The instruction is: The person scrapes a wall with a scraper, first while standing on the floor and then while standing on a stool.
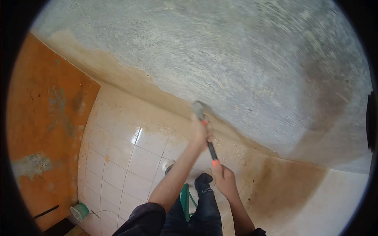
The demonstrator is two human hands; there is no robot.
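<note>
Fingers of left hand (201, 133) and right hand (224, 177) clench a slim black-handled hammer (212, 151) by rough plaster (236, 59).

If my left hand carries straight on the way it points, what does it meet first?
Left hand: probably the grey plaster wall just above the white tiles; the hammer it grips looks close to it, depth unclear.

A rough grey plastered wall (244, 59) fills the upper view, and its lower edge is stained brown. Below it run glossy white tiles (122, 157) — dusty, streaked with tan. At the left stands a rusty orange door (43, 118), patched with grey — near its foot lies a small green round object (80, 211).
</note>
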